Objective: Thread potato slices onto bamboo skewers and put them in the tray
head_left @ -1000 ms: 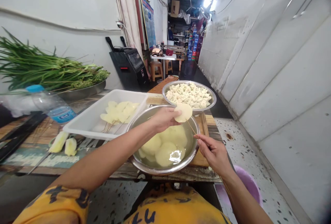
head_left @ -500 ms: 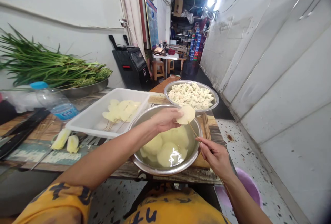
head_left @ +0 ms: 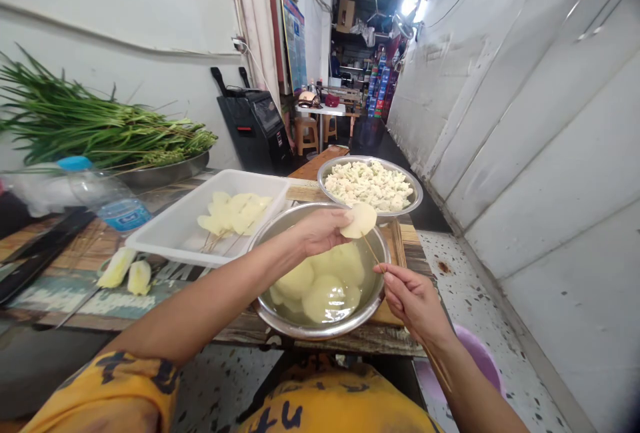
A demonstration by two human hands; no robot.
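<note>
I see pale pieces (head_left: 235,212) in the white tray (head_left: 163,236); then the left hand (head_left: 325,230) pinching a round slice (head_left: 362,221) above the metal bowl (head_left: 320,332); a thin stick (head_left: 371,249) runs from the slice to the right hand (head_left: 414,300), which pinches it.

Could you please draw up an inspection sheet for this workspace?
Surface: wood-patterned table, with a teal patch.
Work items: pale slice and thin stick, above a steel basin of slices in liquid; white tray of skewered slices.
Clutter: bottle, leafy greens and pale vegetable pieces at left; bowl of florets beyond the basin.
Hands: left hand pinches the slice; right hand grips the stick, its tip at the slice's edge; piercing unclear.
Cables: white cord by the curtain; wires along the right wall.
Surroundings: black machine beyond the tray; purple tub beside the table.
</note>
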